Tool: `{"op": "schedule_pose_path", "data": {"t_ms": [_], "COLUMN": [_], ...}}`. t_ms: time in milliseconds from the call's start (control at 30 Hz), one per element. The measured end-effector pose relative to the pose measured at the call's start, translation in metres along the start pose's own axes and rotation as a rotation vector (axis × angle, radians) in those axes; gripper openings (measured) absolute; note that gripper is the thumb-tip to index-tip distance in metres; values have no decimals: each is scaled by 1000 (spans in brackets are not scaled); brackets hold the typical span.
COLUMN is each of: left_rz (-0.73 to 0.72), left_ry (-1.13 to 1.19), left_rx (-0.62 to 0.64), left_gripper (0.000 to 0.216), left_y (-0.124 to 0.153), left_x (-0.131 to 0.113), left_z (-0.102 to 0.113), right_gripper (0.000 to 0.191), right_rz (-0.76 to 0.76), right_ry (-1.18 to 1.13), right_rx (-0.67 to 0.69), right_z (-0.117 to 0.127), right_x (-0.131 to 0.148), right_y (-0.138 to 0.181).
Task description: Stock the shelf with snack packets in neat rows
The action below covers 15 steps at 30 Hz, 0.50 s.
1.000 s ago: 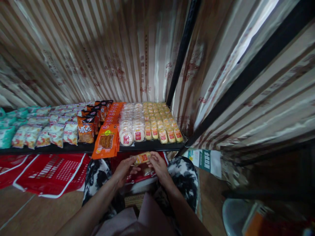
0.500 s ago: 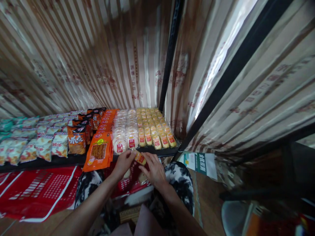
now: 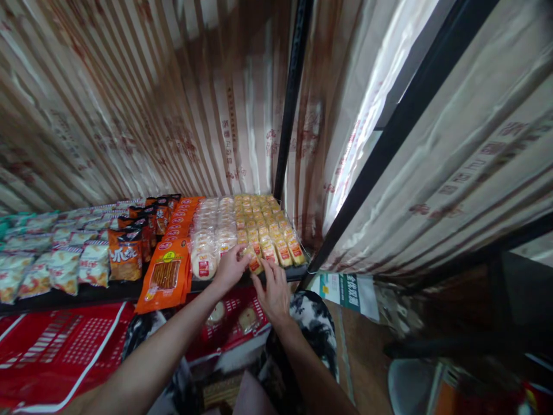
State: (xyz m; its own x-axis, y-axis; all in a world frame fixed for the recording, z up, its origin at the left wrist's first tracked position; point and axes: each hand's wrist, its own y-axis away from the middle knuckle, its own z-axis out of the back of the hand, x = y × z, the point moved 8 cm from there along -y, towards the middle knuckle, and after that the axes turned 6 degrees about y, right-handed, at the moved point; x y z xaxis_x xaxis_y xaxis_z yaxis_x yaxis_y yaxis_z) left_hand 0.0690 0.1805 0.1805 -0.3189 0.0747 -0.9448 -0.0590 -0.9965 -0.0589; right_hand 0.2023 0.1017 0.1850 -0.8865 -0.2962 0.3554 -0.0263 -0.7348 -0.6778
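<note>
Between my hands is a small yellow wrapped cake with a red label, at the front edge of the shelf. My left hand pinches its left end. At its right end my right hand grips with thumb and fingers. Rows of the same yellow wrapped cakes lie just beyond it. To their left are clear packs of round white cakes, partly hidden behind my left hand.
Orange snack bags, brown-and-black bags and white snack bags line the black shelf leftward. A red bag and a red basket with round packs sit below. Black posts and striped sheeting surround the shelf.
Both hands have moved forward and up with the wrapped cake, from above my lap to the front of the yellow rows. The view has shifted slightly.
</note>
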Motion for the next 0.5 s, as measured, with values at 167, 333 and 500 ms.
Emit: {"op": "schedule_pose_path", "data": {"t_ms": [167, 333, 500], "left_rz": [-40, -74, -105], "left_ry": [-208, -292, -344], "left_rx": [-19, -12, -38], "left_gripper": [17, 10, 15], "left_y": [-13, -21, -25], "left_x": [-9, -11, -14], "left_z": [-4, -10, -12], "right_gripper": [37, 36, 36], "right_rz": [23, -53, -71], "right_ry": [21, 76, 39], "right_rx": [-107, -93, -53], "right_z": [5, 1, -8], "right_x": [-9, -22, -26], "right_y": [-3, -4, -2]}}
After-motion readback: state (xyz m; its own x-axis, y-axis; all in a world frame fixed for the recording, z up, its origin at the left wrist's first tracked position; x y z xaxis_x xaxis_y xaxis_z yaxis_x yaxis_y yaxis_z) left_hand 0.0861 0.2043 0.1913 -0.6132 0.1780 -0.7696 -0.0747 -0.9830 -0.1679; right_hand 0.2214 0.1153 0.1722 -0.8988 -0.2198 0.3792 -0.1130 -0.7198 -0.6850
